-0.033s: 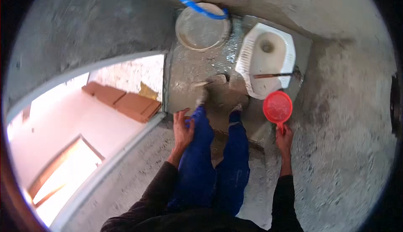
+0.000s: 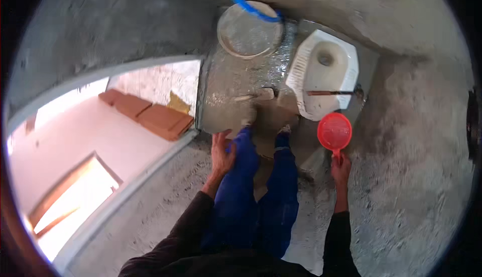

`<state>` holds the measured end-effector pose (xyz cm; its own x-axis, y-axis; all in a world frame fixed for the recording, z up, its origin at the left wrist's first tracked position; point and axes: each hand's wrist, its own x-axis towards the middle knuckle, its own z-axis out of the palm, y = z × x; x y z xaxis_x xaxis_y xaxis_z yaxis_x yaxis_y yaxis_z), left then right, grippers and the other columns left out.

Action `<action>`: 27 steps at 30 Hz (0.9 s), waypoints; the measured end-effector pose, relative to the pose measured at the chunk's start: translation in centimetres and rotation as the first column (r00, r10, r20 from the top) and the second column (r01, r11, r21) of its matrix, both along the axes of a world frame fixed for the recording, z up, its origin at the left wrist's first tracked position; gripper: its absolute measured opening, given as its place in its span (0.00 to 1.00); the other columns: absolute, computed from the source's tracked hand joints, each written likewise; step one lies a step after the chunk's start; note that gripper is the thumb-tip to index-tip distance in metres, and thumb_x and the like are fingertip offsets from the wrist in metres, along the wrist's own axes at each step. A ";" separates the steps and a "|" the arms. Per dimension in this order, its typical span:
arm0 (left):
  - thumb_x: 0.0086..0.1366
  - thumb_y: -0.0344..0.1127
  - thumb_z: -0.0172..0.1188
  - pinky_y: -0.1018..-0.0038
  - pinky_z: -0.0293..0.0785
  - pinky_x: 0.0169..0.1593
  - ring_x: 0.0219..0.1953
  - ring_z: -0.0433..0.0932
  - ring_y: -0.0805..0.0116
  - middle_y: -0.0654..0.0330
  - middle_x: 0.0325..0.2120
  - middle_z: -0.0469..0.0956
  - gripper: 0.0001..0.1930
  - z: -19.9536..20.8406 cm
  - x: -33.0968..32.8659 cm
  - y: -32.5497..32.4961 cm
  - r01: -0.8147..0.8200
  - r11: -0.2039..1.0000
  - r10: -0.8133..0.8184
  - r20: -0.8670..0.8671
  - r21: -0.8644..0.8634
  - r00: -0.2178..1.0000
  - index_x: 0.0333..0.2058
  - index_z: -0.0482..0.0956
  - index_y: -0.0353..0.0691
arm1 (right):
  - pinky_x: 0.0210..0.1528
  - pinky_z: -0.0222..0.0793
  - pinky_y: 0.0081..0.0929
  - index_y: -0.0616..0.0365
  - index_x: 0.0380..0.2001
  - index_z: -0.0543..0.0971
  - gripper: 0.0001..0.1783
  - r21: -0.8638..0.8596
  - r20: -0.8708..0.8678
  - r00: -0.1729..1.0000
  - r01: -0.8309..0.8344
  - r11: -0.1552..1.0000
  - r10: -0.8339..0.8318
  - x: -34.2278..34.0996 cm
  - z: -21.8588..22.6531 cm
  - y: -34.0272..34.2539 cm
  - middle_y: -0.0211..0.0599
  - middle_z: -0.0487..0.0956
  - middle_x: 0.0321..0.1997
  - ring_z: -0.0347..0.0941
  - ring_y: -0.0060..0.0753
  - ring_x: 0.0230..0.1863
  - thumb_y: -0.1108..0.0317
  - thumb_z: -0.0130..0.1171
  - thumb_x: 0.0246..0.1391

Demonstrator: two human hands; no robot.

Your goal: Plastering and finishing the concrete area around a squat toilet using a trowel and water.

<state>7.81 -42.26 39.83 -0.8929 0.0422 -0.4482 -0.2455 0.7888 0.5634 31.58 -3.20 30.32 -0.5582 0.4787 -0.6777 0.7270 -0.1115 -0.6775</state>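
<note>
Gripping a red dipper [image 2: 334, 131] by its handle in the right hand [image 2: 341, 169], round glossy bowl just ahead of the knuckles! Off left, showing an empty left hand [image 2: 221, 156], fingers loosely parted. Past the dipper, a white squat toilet [image 2: 322, 79], ribbed on one edge, crossed by a wooden-handled tool [image 2: 321, 93]. Farther ahead, left, a round basin [image 2: 241, 54], curving blue hose [image 2: 246, 6], slick grey floor [image 2: 221, 84].
</note>
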 end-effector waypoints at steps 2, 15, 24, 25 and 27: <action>0.58 0.29 0.61 0.61 0.77 0.50 0.44 0.79 0.53 0.48 0.47 0.73 0.23 -2.6 2.4 -2.0 -0.003 1.000 0.003 0.038 0.012 0.999 0.54 0.74 0.41 | 0.21 0.62 0.21 0.54 0.41 0.80 0.11 -0.103 0.052 0.998 0.036 0.994 -0.030 -0.6 0.0 -0.6 0.23 0.71 0.20 0.67 0.19 0.19 0.60 0.63 0.61; 0.58 0.39 0.62 0.52 0.72 0.53 0.50 0.75 0.44 0.47 0.48 0.76 0.26 -35.0 2.2 -5.7 0.125 0.970 -0.082 0.204 -0.206 0.976 0.55 0.70 0.41 | 0.12 0.52 0.19 0.53 0.34 0.70 0.13 -0.328 0.090 0.980 0.196 0.924 -0.176 -10.9 -5.1 -9.9 0.25 0.65 0.16 0.56 0.16 0.11 0.57 0.59 0.63; 0.55 0.38 0.64 0.49 0.69 0.56 0.59 0.68 0.46 0.51 0.55 0.70 0.30 -51.0 -5.3 -4.8 0.334 0.832 -0.295 0.157 -0.443 0.943 0.57 0.69 0.41 | 0.21 0.63 0.21 0.60 0.39 0.75 0.12 -0.259 0.035 0.932 -0.340 0.904 0.361 -16.3 -9.9 -7.0 0.25 0.72 0.23 0.67 0.18 0.19 0.63 0.61 0.60; 0.56 0.36 0.62 0.48 0.68 0.55 0.59 0.67 0.49 0.51 0.56 0.68 0.30 -52.6 -5.5 -5.7 0.350 0.826 -0.338 0.109 -0.442 0.935 0.59 0.69 0.41 | 0.21 0.63 0.21 0.60 0.39 0.75 0.12 -0.255 0.037 0.930 -0.345 0.903 0.366 -17.2 -10.7 -6.8 0.25 0.72 0.23 0.67 0.18 0.19 0.63 0.61 0.60; 0.56 0.35 0.61 0.48 0.68 0.54 0.59 0.67 0.49 0.52 0.56 0.68 0.30 -55.5 -5.4 -5.3 0.374 0.787 -0.359 0.129 -0.491 0.924 0.59 0.69 0.41 | 0.28 0.69 0.29 0.61 0.39 0.76 0.11 -0.192 0.043 0.830 -0.540 0.820 0.557 -18.9 -11.9 -5.7 0.31 0.77 0.26 0.73 0.31 0.24 0.65 0.62 0.59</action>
